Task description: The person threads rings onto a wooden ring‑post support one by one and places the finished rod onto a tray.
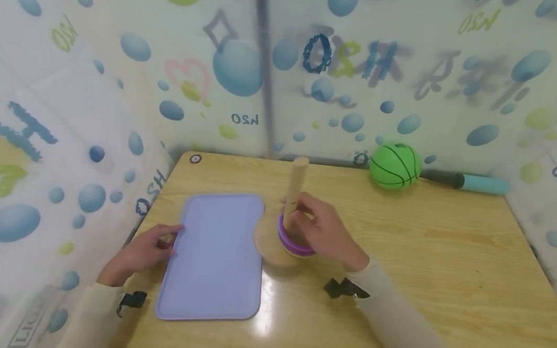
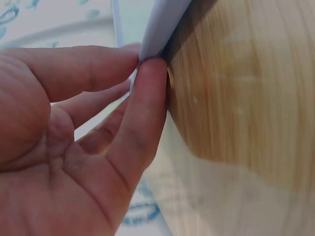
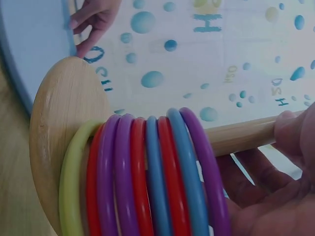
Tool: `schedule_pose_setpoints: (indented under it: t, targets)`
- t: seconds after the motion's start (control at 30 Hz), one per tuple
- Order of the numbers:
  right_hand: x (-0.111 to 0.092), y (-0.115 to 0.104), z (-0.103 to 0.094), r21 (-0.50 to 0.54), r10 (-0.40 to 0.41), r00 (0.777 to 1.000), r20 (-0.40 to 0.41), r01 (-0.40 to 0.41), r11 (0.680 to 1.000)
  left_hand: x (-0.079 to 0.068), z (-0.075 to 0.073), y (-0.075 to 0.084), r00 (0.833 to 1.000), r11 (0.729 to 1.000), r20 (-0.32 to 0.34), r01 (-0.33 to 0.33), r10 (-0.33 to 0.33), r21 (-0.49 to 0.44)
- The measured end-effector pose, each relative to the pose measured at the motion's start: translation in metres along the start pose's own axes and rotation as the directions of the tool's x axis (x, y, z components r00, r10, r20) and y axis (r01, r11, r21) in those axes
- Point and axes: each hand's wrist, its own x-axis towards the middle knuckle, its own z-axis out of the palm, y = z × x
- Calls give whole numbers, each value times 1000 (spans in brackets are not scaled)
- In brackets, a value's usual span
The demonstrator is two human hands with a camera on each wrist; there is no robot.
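At the left edge of a lilac tray (image 1: 217, 260), my left hand (image 1: 144, 248) pinches the rim between thumb and fingers. The left wrist view shows that rim (image 2: 160, 27) meeting the fingertips. Just right of the tray stands a wooden ring stand, its round base (image 1: 274, 250) flat on the table and its post (image 1: 299, 175) upright. Several rings (image 3: 152, 172) in yellow, red, purple and blue are stacked around the post, a purple one on top. Above them my right hand (image 1: 325, 229) holds the post between thumb and fingers.
A green ball (image 1: 395, 166) lies at the table's back edge. Beside it is a black and turquoise bat-like stick (image 1: 483, 183). Patterned walls (image 1: 310, 112) enclose the wooden table (image 1: 444, 256) at the back and sides.
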Motion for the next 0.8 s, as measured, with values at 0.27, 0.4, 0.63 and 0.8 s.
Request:
schedule_pose_setpoints:
  t: [0.27, 0.4, 0.63, 0.8]
  targets:
    - [6, 1, -8, 94, -50, 997, -51, 54, 994, 19, 26, 29, 999, 997, -23, -51, 49, -65]
    - [11, 2, -6, 132, -53, 998, -45, 59, 990, 29, 37, 46, 995, 991, -21, -95, 94, -98]
    - [26, 8, 3, 111, -65, 997, -37, 69, 991, 45, 54, 62, 975, 971, -63, -216, 211, -100]
    - [36, 17, 14, 55, -68, 997, -42, 70, 996, 52, 60, 72, 972, 962, -58, -233, 227, -142]
